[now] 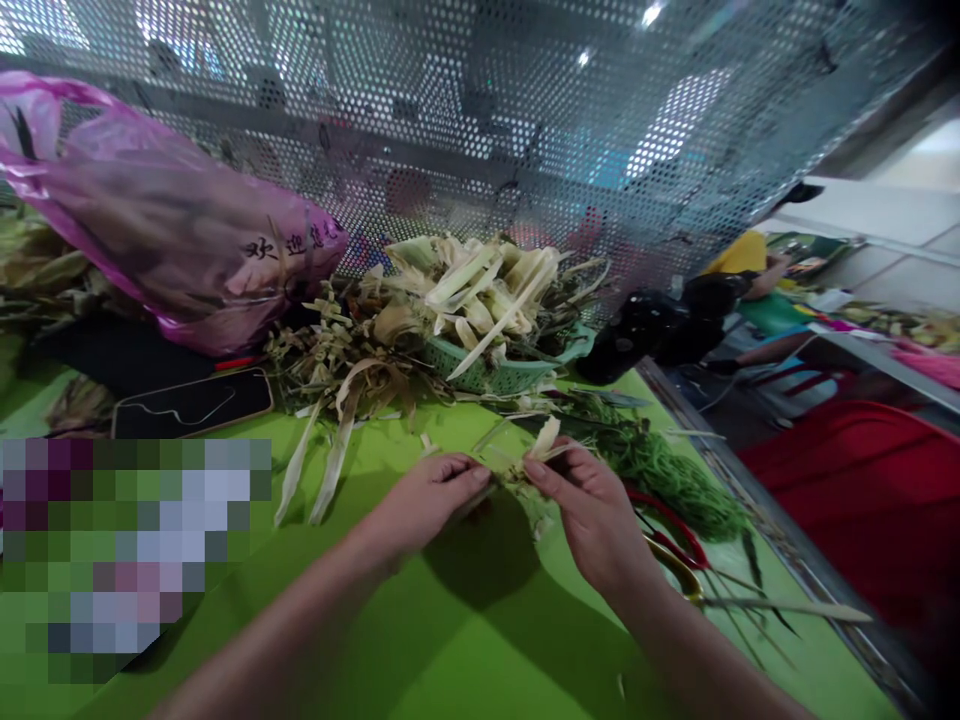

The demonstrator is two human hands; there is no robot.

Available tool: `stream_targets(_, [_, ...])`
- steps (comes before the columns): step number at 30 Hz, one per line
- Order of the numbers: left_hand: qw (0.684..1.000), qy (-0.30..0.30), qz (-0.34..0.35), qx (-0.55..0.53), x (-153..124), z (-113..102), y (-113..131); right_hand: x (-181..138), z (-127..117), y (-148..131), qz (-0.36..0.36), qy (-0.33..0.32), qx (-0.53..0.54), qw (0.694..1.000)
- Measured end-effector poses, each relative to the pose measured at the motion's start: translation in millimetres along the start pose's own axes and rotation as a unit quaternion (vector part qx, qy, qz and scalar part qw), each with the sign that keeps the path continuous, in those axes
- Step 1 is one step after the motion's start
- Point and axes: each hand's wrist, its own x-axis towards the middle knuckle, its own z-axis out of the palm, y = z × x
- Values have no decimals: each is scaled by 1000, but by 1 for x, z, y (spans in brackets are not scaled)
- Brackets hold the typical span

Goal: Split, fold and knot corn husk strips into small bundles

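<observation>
Over the green tabletop [480, 640], my two hands face each other around a small pale piece that looks like dried corn husk [546, 438]. My right hand [592, 505] pinches it between thumb and forefinger, with a strip end sticking up. My left hand [450, 490] is closed, thumb against forefinger, beside the thin lower part of the piece; exactly what it grips is hidden. Just beyond stands a green plastic basket [491, 372] heaped with pale husks [487, 290]. Two long husk strips [334, 470] lie left of my left hand.
Scissors with red handles [679, 530], a gold-handled pair [679, 565] and green string-like strands [690, 485] lie right. A phone [195, 403] and pink plastic bag [202, 220] are left. Perforated metal [450, 110] borders the back. A red chair [862, 500] stands beyond the table edge.
</observation>
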Motion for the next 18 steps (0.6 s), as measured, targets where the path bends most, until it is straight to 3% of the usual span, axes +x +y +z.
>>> stream_targets(8, [993, 39, 50, 98, 1, -5, -2, 2, -6, -1, -18, 22, 5, 1000])
stream_targets(18, [965, 16, 39, 259, 2, -4, -9, 1, -6, 1, 60, -6, 139, 988])
